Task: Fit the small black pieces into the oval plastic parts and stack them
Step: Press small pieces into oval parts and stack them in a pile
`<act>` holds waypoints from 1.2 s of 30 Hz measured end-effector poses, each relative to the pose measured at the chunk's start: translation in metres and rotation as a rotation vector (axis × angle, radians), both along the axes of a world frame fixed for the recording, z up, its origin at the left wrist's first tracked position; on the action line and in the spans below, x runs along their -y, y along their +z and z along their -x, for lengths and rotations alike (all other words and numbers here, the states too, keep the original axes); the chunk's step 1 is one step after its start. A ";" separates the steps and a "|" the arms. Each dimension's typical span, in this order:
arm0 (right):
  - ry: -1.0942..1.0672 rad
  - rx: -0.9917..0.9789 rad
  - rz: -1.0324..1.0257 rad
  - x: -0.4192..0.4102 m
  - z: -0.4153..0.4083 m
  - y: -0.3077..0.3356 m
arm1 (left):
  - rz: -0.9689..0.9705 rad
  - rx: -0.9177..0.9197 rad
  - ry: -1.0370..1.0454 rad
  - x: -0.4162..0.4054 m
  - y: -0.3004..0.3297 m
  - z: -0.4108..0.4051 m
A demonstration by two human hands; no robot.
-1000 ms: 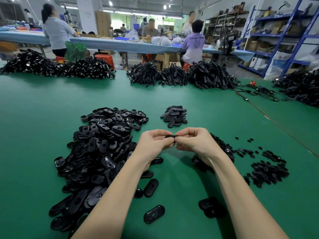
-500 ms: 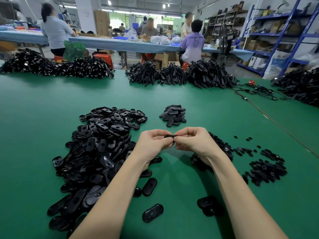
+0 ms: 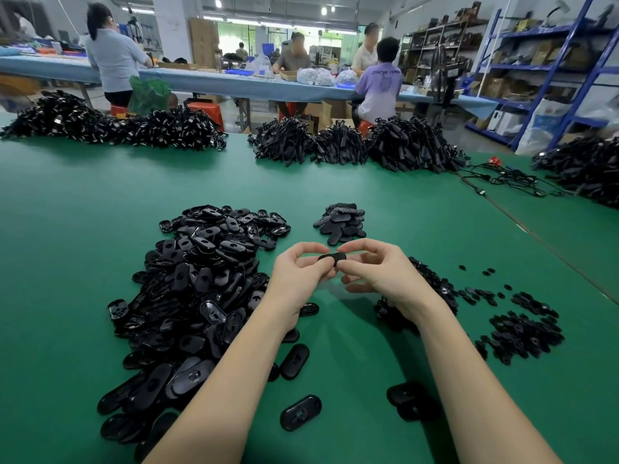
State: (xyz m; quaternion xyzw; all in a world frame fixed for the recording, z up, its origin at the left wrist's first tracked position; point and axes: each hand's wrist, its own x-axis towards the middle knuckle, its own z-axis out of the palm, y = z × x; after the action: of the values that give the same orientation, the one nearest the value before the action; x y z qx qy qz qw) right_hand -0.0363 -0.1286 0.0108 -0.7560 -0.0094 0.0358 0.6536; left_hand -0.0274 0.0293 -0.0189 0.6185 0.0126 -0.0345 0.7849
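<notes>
My left hand (image 3: pixel 299 272) and right hand (image 3: pixel 378 271) pinch together one oval part (image 3: pixel 332 258) in the frame centre, above the desk (image 3: pixel 83 212). A small finished stack (image 3: pixel 341 222) lies just above; the big loose heap (image 3: pixel 197 279) at left means most work remains.

Bare green table (image 3: pixel 83 229) lies open at left and centre-right of the frame, while the oval heap (image 3: pixel 201 279) at lower left and small-piece scatter (image 3: pixel 522 333) at right crowd the middle.
</notes>
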 end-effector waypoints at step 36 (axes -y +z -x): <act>-0.060 -0.029 0.092 0.029 -0.005 -0.003 | -0.878 0.240 0.269 0.035 0.013 -0.103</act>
State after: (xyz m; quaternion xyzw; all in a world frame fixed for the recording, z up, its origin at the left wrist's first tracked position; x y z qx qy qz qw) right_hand -0.0313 -0.1572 0.0083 -0.7844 0.0244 0.0276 0.6191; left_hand 0.0759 -0.0053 -0.0054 0.8842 0.0149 0.1478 0.4428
